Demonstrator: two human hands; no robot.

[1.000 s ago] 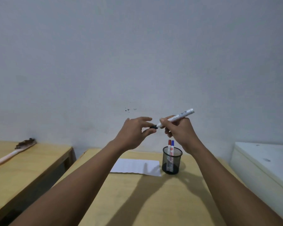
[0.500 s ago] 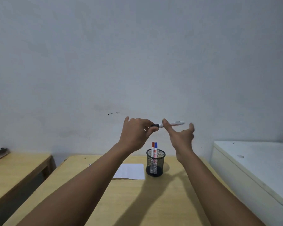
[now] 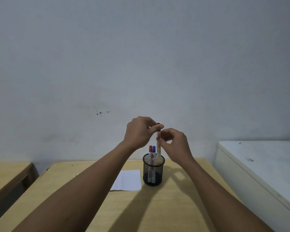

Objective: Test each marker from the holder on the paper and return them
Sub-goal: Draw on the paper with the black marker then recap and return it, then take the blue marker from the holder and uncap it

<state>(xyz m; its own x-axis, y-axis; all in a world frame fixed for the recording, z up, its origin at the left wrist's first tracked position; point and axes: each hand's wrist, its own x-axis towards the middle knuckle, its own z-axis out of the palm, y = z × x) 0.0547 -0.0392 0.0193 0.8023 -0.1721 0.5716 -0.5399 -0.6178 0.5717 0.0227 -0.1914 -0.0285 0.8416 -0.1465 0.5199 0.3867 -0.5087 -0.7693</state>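
Above the holder, both hands grip one marker upright.

The white marker point(image 3: 158, 144) stands nearly vertical, its lower end at the rim of the black mesh holder point(image 3: 153, 171); the left hand point(image 3: 140, 132) pinches its dark cap end, and the right hand point(image 3: 175, 144) closes finger and thumb on the barrel below. Inside the holder stand a red-capped marker point(image 3: 150, 155) and a blue-capped marker point(image 3: 153, 155). Just left of the holder a white paper point(image 3: 128, 180) lies flat on the wooden counter point(image 3: 174, 206).
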